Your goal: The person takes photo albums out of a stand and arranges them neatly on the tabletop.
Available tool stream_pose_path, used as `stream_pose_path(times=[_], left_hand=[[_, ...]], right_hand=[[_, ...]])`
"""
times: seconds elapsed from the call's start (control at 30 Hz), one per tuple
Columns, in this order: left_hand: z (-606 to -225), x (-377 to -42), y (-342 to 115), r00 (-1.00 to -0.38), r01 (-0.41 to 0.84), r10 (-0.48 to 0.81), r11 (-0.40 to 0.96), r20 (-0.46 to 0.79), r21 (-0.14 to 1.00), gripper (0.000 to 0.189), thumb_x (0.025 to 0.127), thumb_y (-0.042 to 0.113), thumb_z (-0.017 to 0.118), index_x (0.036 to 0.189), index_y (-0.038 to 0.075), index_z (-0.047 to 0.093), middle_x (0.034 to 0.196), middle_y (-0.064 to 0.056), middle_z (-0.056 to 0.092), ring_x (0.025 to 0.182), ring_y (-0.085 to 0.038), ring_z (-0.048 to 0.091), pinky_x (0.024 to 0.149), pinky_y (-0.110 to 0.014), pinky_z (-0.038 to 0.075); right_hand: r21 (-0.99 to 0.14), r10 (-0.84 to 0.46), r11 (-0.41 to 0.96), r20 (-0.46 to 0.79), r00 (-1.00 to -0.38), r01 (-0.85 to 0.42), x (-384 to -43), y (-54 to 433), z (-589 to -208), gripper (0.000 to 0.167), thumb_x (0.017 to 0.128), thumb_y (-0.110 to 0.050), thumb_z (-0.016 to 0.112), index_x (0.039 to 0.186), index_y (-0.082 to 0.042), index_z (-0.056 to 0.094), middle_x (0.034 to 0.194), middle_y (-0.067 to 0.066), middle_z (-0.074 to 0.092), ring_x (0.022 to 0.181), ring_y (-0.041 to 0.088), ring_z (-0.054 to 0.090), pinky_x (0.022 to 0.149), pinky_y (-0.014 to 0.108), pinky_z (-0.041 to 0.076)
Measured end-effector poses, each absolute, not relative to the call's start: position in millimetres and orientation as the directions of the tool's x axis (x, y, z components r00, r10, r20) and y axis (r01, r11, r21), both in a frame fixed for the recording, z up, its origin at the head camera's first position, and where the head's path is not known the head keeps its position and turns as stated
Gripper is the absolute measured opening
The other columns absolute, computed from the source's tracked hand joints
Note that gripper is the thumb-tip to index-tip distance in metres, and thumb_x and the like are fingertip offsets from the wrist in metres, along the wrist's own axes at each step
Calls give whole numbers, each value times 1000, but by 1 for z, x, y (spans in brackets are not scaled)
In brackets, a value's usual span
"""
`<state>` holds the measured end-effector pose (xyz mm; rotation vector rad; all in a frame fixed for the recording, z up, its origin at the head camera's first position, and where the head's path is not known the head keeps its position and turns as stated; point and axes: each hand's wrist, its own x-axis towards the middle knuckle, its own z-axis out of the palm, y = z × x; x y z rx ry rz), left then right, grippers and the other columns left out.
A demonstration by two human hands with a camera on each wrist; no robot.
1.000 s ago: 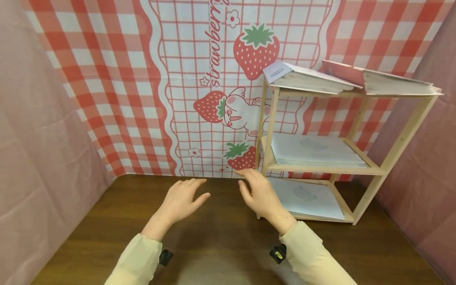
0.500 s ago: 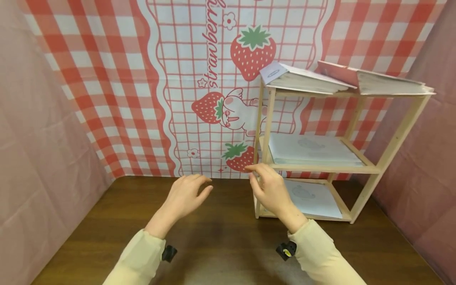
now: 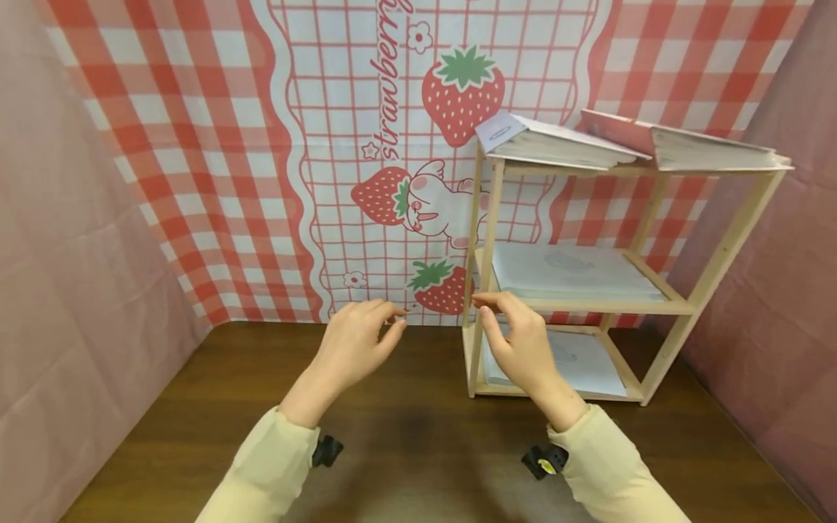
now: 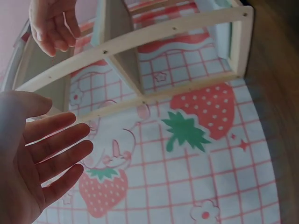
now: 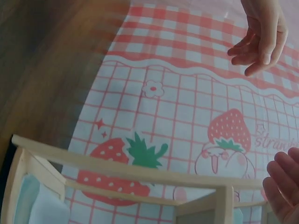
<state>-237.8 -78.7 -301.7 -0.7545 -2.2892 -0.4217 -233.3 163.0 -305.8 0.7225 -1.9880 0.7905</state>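
My left hand (image 3: pixel 356 345) hovers above the brown table with nothing in it. Its fingers are loosely bent in the head view and look nearly straight in the left wrist view, where the palm of the left hand (image 4: pixel 32 163) shows. My right hand (image 3: pixel 525 349) is also bare of objects, fingers relaxed, in front of the left side of a small wooden shelf rack (image 3: pixel 621 306). Whether it touches the rack cannot be told. Two thick binders lie on top of the rack, one with a lavender spine (image 3: pixel 569 149) and one red (image 3: pixel 713 149).
White sheets, perhaps a stack, with a faint grey drawing (image 3: pixel 575 265) lie on the middle shelf. Similar sheets (image 3: pixel 591 367) fill the bottom shelf. A strawberry-patterned cloth (image 3: pixel 418 276) hangs behind the table (image 3: pixel 196 407). Pink curtains (image 3: pixel 72 254) close in both sides.
Both hands have shifted to the right in the head view, the left one also slightly upward. The rack appears a little further left as the view shifts. Nothing was picked up.
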Motion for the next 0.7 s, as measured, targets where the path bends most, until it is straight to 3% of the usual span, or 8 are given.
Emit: stream_pose_path(times=[0.27, 0.4, 0.7], left_hand=[[-289, -234, -65, -549, 664, 405, 743, 731, 86, 13, 87, 24, 58, 90, 17, 68, 84, 5, 67, 66, -9, 57, 66, -31, 48], [-284, -234, -59, -525, 677, 406, 732, 748, 78, 12, 87, 24, 57, 89, 17, 68, 84, 5, 65, 72, -11, 59, 65, -30, 48], [-267, -237, -45, -491, 721, 412, 687, 768, 92, 13, 88, 22, 56, 88, 15, 67, 86, 5, 63, 79, -11, 59, 67, -27, 48]], right_hand=[[-333, -81, 630, 870, -486, -702, -228, 178, -291, 16, 89, -4, 53, 98, -5, 66, 90, 4, 67, 76, 13, 59, 60, 11, 43], [-350, -50, 631, 872, -487, -692, -226, 184, -284, 17, 89, -5, 52, 98, -4, 66, 90, 5, 67, 77, 12, 59, 54, 9, 43], [-341, -25, 658, 881, -472, -672, -224, 199, -269, 17, 90, -8, 52, 99, -2, 66, 90, 9, 67, 82, 6, 56, 75, 12, 40]])
